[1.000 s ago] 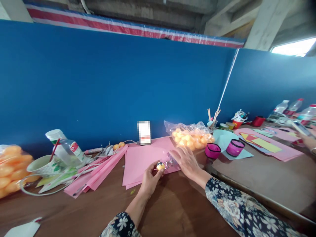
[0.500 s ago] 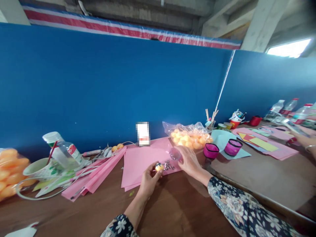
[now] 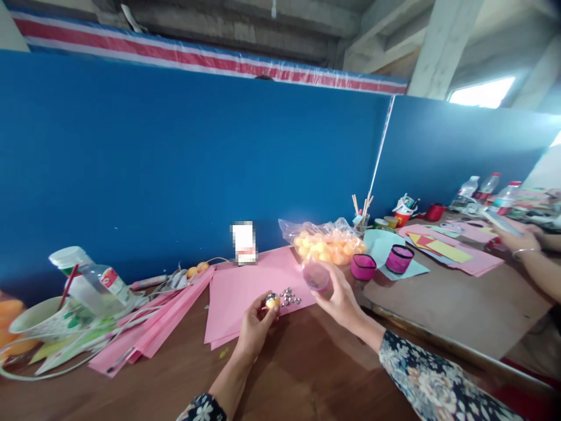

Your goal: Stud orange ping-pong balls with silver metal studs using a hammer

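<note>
My left hand (image 3: 255,320) is closed on a small orange-yellow ball (image 3: 272,302) whose top is dark and silvery; I cannot make out what covers it. Just right of the ball, a cluster of small shiny silver balls (image 3: 290,296) lies on the pink paper (image 3: 249,280). A clear round plastic cup (image 3: 316,277) is in my right hand (image 3: 338,297), fingers wrapped round its side, above the paper's right edge. Behind that hand a clear bag of orange balls (image 3: 326,248) rests on the table.
Two magenta fabric cups (image 3: 363,266) stand to the right, near a table seam. Pink strips, cords, a plastic bottle (image 3: 107,286) and a patterned cup (image 3: 39,318) crowd the left. At far right another person's hand (image 3: 517,240) holds a phone. A blue partition (image 3: 197,158) rises behind.
The view has swung to the right, so the other person's hands show more. My right hand has brought the clear cup up and toward me. My left hand keeps its hold on the ball.
</note>
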`<control>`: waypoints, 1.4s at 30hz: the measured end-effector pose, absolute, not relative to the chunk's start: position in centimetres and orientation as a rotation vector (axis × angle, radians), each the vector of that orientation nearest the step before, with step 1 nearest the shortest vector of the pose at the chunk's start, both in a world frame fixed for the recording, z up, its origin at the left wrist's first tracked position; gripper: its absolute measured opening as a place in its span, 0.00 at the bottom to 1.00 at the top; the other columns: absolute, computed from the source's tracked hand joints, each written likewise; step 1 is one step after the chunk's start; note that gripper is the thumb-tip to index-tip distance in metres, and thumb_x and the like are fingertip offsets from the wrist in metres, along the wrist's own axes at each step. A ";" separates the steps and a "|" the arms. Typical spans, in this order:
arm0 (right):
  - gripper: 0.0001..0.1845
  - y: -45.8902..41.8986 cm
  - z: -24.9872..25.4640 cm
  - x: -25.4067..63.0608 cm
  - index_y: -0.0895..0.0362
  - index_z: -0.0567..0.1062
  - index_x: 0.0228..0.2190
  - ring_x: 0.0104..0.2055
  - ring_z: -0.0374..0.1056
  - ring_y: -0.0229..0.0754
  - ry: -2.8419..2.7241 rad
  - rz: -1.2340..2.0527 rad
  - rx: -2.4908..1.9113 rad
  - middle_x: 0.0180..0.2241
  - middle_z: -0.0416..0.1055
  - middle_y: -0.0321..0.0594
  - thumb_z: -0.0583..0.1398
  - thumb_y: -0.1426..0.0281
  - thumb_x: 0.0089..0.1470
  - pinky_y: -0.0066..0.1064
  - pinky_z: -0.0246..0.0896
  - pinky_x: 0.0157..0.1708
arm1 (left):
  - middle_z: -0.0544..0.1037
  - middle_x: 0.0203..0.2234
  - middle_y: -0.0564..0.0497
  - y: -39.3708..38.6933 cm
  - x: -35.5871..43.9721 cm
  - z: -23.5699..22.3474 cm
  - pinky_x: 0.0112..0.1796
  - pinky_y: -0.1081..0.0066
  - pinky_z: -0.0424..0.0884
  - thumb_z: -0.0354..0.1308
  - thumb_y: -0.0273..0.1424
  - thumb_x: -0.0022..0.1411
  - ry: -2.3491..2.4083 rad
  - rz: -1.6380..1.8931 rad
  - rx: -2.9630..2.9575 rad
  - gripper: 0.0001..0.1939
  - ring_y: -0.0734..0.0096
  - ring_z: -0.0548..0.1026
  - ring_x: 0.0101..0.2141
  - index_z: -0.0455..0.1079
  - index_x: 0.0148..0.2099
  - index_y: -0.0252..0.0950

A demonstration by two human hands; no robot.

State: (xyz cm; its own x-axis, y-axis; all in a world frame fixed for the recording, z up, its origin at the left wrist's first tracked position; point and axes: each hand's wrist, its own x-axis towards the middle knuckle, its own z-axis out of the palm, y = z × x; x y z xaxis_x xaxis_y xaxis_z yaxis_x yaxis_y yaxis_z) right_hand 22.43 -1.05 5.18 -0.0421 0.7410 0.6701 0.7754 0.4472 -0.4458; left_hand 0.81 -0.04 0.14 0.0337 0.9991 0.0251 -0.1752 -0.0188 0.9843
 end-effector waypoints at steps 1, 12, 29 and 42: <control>0.30 -0.7 4.9 22.9 0.56 0.58 0.50 0.49 0.62 0.49 -1.710 -0.020 -1.358 0.47 0.65 0.47 0.58 0.69 0.44 0.42 0.58 0.47 | 0.76 0.33 0.48 0.0 0.8 0.1 0.29 0.72 0.70 0.64 0.40 0.42 1.047 1.289 1.119 0.30 0.74 0.72 0.25 0.67 0.48 0.32; 0.36 3.8 1.8 29.0 0.57 0.55 0.51 0.46 0.63 0.51 -1.581 0.053 -1.756 0.45 0.65 0.47 0.60 0.66 0.39 0.41 0.61 0.42 | 0.76 0.31 0.48 0.0 1.1 0.1 0.29 0.72 0.71 0.64 0.40 0.42 1.070 1.338 1.140 0.29 0.72 0.73 0.26 0.68 0.47 0.31; 0.15 -0.4 4.3 16.4 0.56 0.71 0.28 0.26 0.67 0.38 -1.893 0.238 -1.323 0.23 0.72 0.38 0.48 0.68 0.58 0.25 0.59 0.28 | 0.74 0.37 0.47 -0.7 0.6 0.8 0.35 0.71 0.71 0.61 0.37 0.48 0.996 1.294 1.133 0.27 0.68 0.74 0.35 0.63 0.50 0.34; 0.17 4.1 -0.3 19.2 0.58 0.73 0.36 0.31 0.71 0.44 -1.294 1.133 -1.075 0.32 0.74 0.44 0.57 0.59 0.49 0.33 0.66 0.29 | 0.73 0.32 0.49 -0.3 0.6 0.8 0.31 0.74 0.70 0.57 0.42 0.51 1.046 1.242 1.058 0.22 0.72 0.73 0.29 0.67 0.45 0.33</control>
State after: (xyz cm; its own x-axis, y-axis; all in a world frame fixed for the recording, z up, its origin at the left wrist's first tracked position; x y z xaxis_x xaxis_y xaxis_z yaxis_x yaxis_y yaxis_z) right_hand 19.16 4.10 -0.30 -0.0363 0.9887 0.1452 -0.0136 0.1448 -0.9894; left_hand 0.58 -0.33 0.81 0.0462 0.9985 -0.0282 -0.1974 0.0368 0.9796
